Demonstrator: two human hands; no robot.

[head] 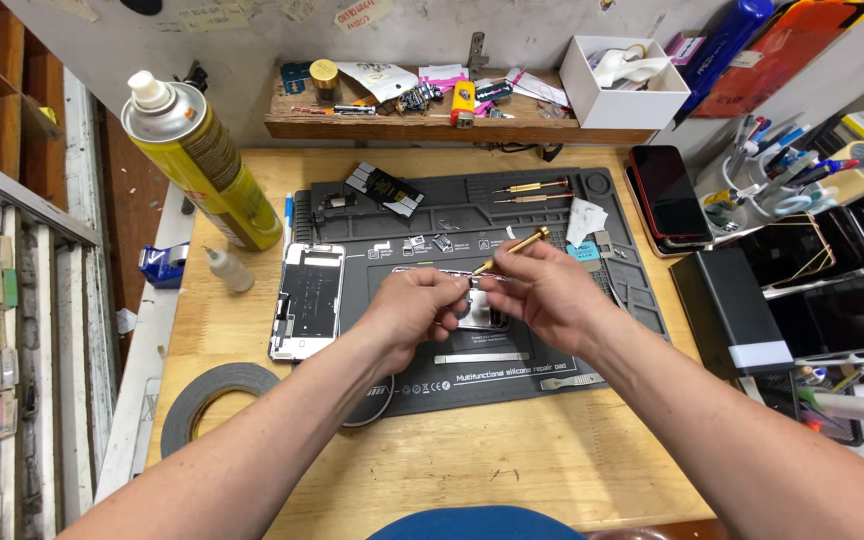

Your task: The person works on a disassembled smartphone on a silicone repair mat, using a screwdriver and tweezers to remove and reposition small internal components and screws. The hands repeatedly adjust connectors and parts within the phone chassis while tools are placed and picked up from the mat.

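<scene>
My left hand (414,305) grips the edge of an opened phone body (480,308) lifted a little above the dark grey repair mat (552,340). My right hand (537,290) holds a brass-handled screwdriver (514,247), its tip pointing down-left at the phone's upper edge between my two hands. Most of the phone body is hidden under my fingers. A detached phone screen panel (307,300) lies face down at the mat's left edge.
A yellow spray can (202,150) and a small dropper bottle (227,268) stand at left, a roll of black tape (214,398) near the front left. Two more screwdrivers (532,192) lie on the mat. Phones (670,195), a dark box (732,310) and pen cups (782,170) crowd the right.
</scene>
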